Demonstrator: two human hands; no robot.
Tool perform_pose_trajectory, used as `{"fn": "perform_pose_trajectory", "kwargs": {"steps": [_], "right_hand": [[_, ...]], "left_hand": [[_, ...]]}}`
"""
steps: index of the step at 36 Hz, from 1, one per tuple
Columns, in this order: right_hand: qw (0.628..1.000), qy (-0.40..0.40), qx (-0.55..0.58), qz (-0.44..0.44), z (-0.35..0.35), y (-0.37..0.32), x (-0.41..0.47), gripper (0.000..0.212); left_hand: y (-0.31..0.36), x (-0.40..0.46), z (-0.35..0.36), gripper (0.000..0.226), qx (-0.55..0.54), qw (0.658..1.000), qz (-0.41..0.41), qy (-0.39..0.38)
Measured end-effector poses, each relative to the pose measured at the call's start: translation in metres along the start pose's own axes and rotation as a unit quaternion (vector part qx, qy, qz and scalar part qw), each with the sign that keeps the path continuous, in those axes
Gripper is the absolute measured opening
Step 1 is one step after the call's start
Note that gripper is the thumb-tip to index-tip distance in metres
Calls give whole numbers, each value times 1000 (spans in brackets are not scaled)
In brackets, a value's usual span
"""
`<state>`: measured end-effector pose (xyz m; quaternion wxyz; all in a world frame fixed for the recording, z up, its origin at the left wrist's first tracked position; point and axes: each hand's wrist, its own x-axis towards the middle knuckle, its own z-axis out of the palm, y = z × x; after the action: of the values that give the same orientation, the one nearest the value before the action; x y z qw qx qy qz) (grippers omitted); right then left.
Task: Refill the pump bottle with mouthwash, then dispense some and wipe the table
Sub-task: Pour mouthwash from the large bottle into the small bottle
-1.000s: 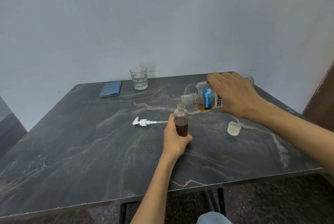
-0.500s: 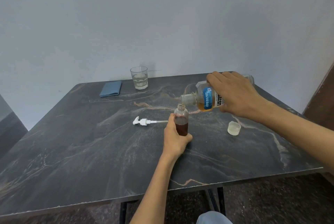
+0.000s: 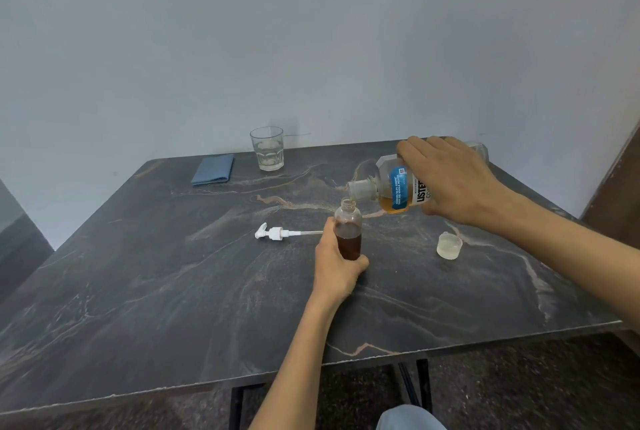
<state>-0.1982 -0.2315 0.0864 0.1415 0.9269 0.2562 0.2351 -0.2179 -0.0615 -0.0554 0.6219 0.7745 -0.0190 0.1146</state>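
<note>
A small clear pump bottle (image 3: 348, 225) stands upright mid-table, about half full of brown liquid, its neck uncapped. My left hand (image 3: 335, 266) grips its lower part. My right hand (image 3: 450, 180) holds the mouthwash bottle (image 3: 391, 188) tipped nearly level, its open mouth just above the small bottle's neck; amber liquid pools in its lower side. The white pump head (image 3: 273, 232) with its tube lies on the table left of the small bottle. A folded blue cloth (image 3: 213, 169) lies at the far left of the table.
A clear cap (image 3: 449, 245) rests open side up on the table to the right. A drinking glass (image 3: 267, 149) with a little water stands at the back near the wall. The dark marble table (image 3: 173, 291) ends at its front edge near me.
The mouthwash bottle stays tipped over the small bottle's neck. Both hands hold about the same places; the level in the small bottle looks the same.
</note>
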Motion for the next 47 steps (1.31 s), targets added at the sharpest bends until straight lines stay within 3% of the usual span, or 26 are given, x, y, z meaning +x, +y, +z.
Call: {"fn": "perform_pose_trajectory", "kwargs": {"steps": [20,24,29,47], "right_hand": [[1000,-7,3,0,-3,-2,-1,69],[1000,-5,4,1,-4,-2,-1,69],[1000,-5,7,1,-5,-2,-1,69],[1000,-3,6,-1,-5,-3,0,70]], "left_hand": [[2,-1,-2,68,15,1000,-20,-9],[3,-1,-1,81,15,999,-37,-12],[3,-1,-1,73,18,999,-32,-9],[4,-2,-2,81,17,999,-37,-10]]}}
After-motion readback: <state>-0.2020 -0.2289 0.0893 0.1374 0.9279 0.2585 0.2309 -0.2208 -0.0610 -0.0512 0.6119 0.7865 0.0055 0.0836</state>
